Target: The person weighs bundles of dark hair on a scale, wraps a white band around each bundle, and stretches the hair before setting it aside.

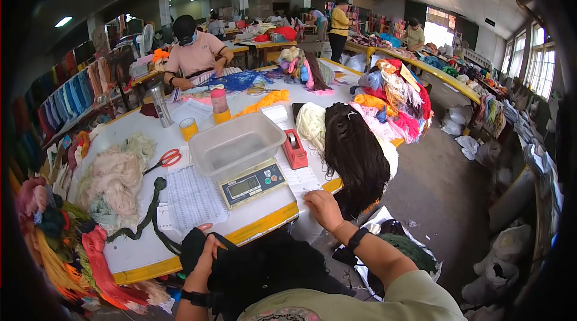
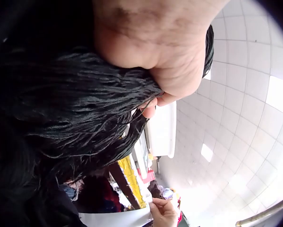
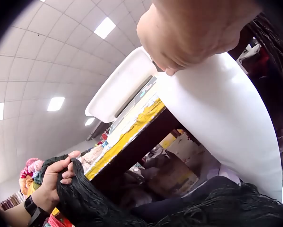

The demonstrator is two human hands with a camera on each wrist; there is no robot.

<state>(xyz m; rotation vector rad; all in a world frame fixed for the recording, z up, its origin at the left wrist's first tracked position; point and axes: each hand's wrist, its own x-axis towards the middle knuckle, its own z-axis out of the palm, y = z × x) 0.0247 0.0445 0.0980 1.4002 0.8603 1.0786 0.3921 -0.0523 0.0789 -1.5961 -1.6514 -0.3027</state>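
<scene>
My left hand (image 1: 206,251) grips a thick hank of black yarn (image 1: 264,267) that spreads over my lap; in the left wrist view the yarn (image 2: 84,104) runs out from under the curled left hand (image 2: 155,47). At the table's front edge, my right hand (image 1: 324,210) pinches the end of a white paper sheet (image 1: 305,181); in the right wrist view the sheet (image 3: 222,109) hangs down below the right hand (image 3: 193,35). A scale (image 1: 253,184) with a clear plastic tub (image 1: 235,147) stands just beyond, beside a red tape dispenser (image 1: 294,150).
Dark brown yarn (image 1: 356,153) hangs off the table's right side. Printed sheets (image 1: 193,196), red-handled scissors (image 1: 170,157), a dark green strand (image 1: 148,216) and pale yarn (image 1: 114,180) lie left of the scale. A person (image 1: 198,54) works across the table.
</scene>
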